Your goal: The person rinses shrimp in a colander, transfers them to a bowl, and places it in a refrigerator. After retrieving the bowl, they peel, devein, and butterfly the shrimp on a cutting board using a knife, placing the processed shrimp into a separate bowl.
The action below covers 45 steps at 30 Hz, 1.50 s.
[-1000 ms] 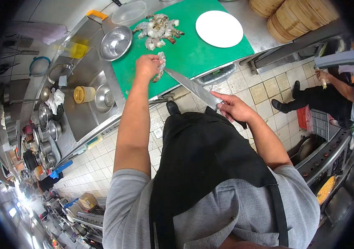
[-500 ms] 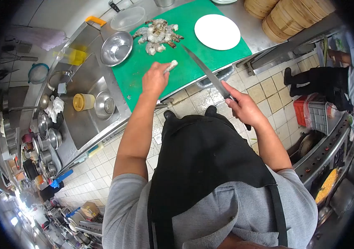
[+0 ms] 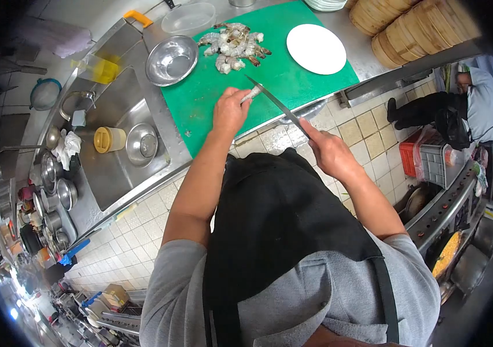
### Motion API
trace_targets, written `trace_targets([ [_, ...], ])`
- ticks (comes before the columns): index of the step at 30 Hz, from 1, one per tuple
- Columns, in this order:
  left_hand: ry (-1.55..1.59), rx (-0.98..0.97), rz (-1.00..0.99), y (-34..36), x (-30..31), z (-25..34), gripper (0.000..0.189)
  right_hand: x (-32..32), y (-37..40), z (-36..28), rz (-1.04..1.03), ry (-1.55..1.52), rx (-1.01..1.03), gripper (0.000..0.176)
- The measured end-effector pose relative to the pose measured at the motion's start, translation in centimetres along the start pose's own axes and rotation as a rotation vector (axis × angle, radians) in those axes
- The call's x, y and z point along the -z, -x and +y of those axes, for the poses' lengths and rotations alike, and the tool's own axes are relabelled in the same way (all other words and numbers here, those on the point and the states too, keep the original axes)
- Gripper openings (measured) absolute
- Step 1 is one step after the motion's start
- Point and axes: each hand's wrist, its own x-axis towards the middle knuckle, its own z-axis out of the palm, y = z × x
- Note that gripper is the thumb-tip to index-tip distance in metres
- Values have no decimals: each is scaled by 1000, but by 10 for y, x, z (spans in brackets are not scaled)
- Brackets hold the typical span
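My left hand [image 3: 232, 111] pinches a peeled shrimp [image 3: 251, 94] over the near part of the green cutting board [image 3: 200, 110]. In my right hand [image 3: 332, 151] is a long kitchen knife [image 3: 276, 102], its handle hidden in my fist. The blade points up and left, and its front part overlaps the end of the shrimp in this view. Farther back on the board lies a pile of shrimp [image 3: 235, 45], some with tails on. To the right of the pile sits a white plate [image 3: 316, 49].
A metal bowl [image 3: 171, 61] stands at the board's left edge, with a clear plastic container [image 3: 188, 18] behind it. The sink [image 3: 110, 179] on the left holds a yellow-lidded jug [image 3: 109, 140] and a steel bowl [image 3: 141, 144]. Bamboo steamers [image 3: 425, 29] stand back right; another person [image 3: 449, 110] is beyond.
The knife blade has come in to the shrimp, moving left with my right hand. My left hand has shifted slightly right with the shrimp. The whole view has turned a little.
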Motion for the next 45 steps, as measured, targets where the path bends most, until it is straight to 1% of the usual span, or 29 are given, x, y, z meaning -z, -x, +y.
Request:
trace_targets([
  [1, 27, 7, -1, 0, -1, 0, 25, -7, -7, 1, -5, 4, 0, 61],
  [3, 51, 18, 0, 0, 0, 1, 25, -17, -21, 0, 68, -3, 53, 61],
  [10, 5, 59, 6, -1, 2, 6, 25, 10, -9, -19, 70, -26, 37, 59],
  [12, 1, 63, 3, -1, 2, 7, 25, 14, -6, -20, -29, -14, -9, 61],
  [16, 8, 59, 10, -1, 1, 6, 25, -2, -17, -12, -29, 19, -25, 61],
  [19, 11, 62, 8, 0, 1, 7, 25, -8, -30, -12, 5, 5, 2, 60],
  [21, 22, 78, 10, 2, 2, 6, 26, -3, -31, -16, 35, -15, 15, 55],
  [24, 28, 67, 67, 4, 0, 4, 26, 15, -20, -27, -16, 19, -10, 56],
  [27, 6, 41, 60, 4, -1, 1, 27, 5, -19, -18, -32, 21, -3, 56],
  [30, 1, 19, 68, 5, -3, 0, 27, -8, -35, -13, -8, 26, 12, 58],
  [33, 17, 14, 66, 4, -2, 2, 26, -3, -39, -20, -6, 14, 17, 58],
  [36, 19, 74, 103, 8, -2, 3, 25, 16, -24, -30, -43, 27, 11, 59],
  [39, 54, 73, 82, 8, -4, -1, 24, 8, -25, -26, -77, 73, -32, 59],
  [40, 41, 70, 78, 7, -4, 0, 25, 1, -28, -23, -76, 73, -33, 59],
  [42, 25, 67, 76, 7, -2, 1, 25, -10, -39, -20, -2, 50, 18, 55],
  [44, -19, 7, 123, 9, 1, 2, 25, -3, -34, -25, -9, 42, 23, 55],
  [45, -18, 7, 124, 9, 0, 0, 25, 3, -31, -29, -17, 39, 27, 55],
])
